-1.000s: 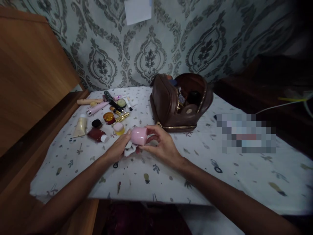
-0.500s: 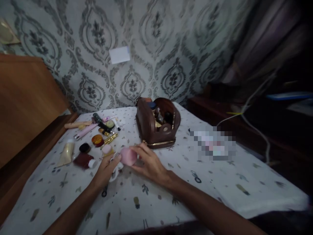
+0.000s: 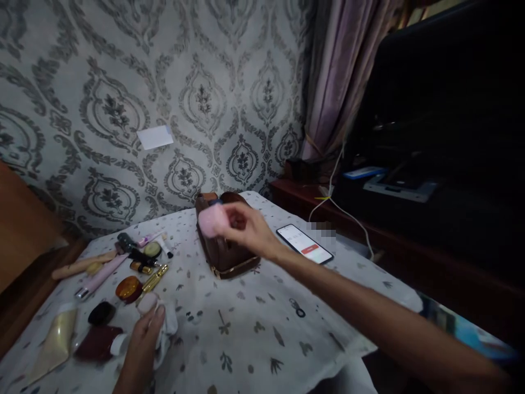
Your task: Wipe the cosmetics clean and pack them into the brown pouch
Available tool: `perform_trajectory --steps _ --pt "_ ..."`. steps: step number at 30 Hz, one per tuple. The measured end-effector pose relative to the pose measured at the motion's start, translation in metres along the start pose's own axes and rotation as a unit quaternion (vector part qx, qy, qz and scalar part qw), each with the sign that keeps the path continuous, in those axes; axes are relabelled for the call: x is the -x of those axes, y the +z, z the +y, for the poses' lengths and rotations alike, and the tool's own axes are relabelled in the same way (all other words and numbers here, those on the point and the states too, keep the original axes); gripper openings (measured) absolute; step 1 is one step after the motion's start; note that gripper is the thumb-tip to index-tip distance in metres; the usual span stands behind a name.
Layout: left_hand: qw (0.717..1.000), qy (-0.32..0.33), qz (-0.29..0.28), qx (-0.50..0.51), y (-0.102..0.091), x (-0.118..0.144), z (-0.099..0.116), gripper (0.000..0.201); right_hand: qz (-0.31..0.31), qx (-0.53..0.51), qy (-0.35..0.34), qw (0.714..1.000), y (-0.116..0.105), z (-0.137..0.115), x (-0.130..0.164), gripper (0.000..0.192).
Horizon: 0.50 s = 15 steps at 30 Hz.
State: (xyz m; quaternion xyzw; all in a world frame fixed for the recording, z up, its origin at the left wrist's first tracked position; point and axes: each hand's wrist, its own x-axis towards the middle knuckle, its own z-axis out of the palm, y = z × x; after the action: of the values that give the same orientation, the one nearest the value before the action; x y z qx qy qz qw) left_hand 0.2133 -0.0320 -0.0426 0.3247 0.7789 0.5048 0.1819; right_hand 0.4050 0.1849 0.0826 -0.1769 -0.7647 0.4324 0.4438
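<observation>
My right hand [image 3: 252, 231] grips a small pink rounded item [image 3: 212, 220] between thumb and fingers; its exact kind is unclear. It is raised in front of the brown makeup bag [image 3: 209, 251], whose opening is mostly hidden behind the hand. At lower left, my left hand [image 3: 141, 342] is closed on a crumpled white cloth [image 3: 169, 323]. Beside that hand lie a pale rounded item [image 3: 147, 302] and a dark red bottle [image 3: 96, 343] with a white cap. An amber jar [image 3: 128, 288] and a gold tube [image 3: 156, 278] sit just beyond.
A cream tube [image 3: 59, 334], a black round item [image 3: 101, 313], a pink wand [image 3: 102, 276] and several other cosmetics cover the table's left side. A lit phone [image 3: 305, 244] lies right of the bag. A white cable [image 3: 348, 214] hangs near the dark red ledge [image 3: 287, 194].
My right hand has carried the pink item away from my left hand, up to the bag. My left hand keeps the white cloth. The view has turned right, showing the phone more clearly.
</observation>
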Motion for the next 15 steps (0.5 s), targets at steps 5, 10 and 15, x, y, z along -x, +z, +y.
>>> perform_trajectory --steps 5,10,15 --pt "1.0 0.013 -0.022 -0.012 0.005 0.001 0.0 0.046 -0.025 0.388 0.018 0.921 -0.026 0.003 -0.067 0.039" --pt "0.999 0.021 -0.029 -0.031 0.001 0.002 -0.001 0.047 -0.16 0.553 0.024 0.818 -0.007 0.019 -0.096 0.043" --pt "0.999 0.034 -0.014 -0.029 0.005 0.003 -0.003 0.049 -0.211 0.575 0.02 0.79 0.012 0.04 -0.11 0.038"
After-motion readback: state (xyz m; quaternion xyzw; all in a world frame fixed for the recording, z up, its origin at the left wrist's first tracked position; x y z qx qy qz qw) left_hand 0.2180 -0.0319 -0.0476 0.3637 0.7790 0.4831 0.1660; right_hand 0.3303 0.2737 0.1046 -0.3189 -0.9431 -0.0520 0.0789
